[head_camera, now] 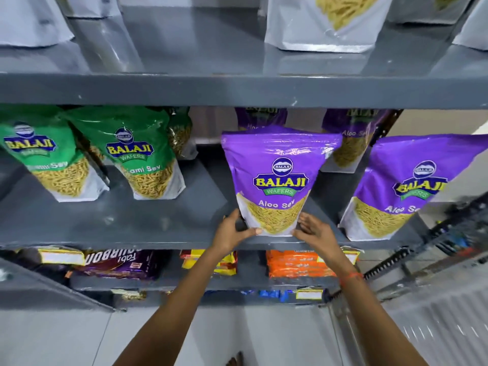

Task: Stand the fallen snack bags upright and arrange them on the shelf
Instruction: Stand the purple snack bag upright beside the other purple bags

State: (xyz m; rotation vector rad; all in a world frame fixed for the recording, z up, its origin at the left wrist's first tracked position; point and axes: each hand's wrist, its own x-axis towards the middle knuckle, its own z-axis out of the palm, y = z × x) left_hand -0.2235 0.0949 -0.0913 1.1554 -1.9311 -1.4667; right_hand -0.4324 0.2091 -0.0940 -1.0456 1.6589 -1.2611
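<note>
Two green bags [142,154] leftward, left hand [232,231] grips purple bag [280,178], right hand [314,233] touches loose-fingered

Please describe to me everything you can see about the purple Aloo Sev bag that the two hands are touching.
The purple bag is a glossy plastic pouch, purple above, white below, printed Balaji Wafers Aloo Sev, with yellow sev showing. It stands upright at the front of the grey shelf. The left hand grips its lower left corner; the right hand touches its lower right corner with straight fingers.

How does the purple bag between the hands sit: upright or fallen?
Upright: the purple bag stands on its base, top edge up, on the shelf.
</note>
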